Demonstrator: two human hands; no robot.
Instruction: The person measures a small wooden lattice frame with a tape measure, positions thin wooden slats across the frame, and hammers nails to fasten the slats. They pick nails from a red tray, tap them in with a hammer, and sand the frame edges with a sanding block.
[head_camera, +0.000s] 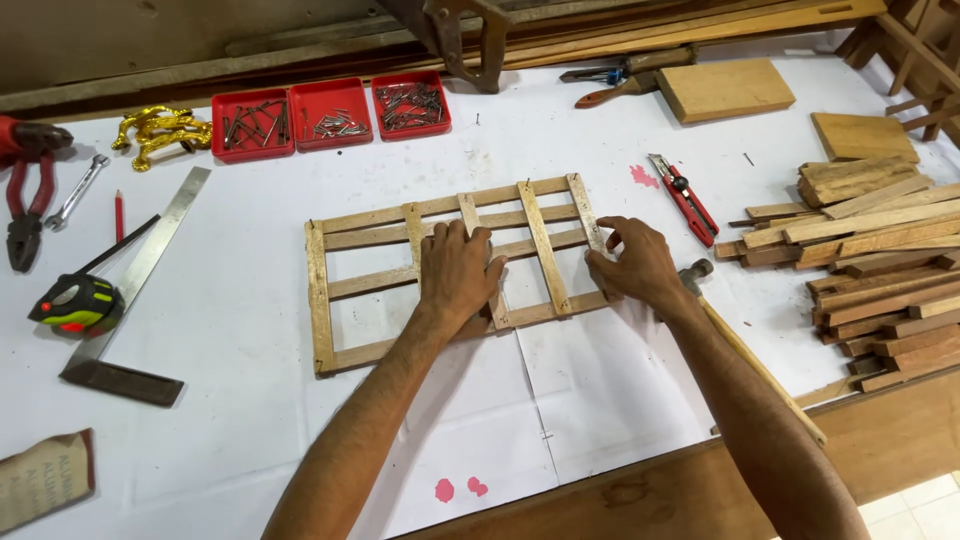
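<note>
Left hand (457, 272) lies palm down, fingers together, pressed flat on the wooden lattice frame (455, 270) at mid-table on white paper (600, 390). Right hand (635, 265) rests at the frame's right end, fingers curled onto the last upright slat; whether it pinches the slat cannot be told. Hammer (745, 350) partly hidden under the right forearm. Pliers (25, 190) cut off at left edge. Three red trays (330, 115) of nails stand behind. Brown printed sheet (45, 478) at lower left, cropped.
</note>
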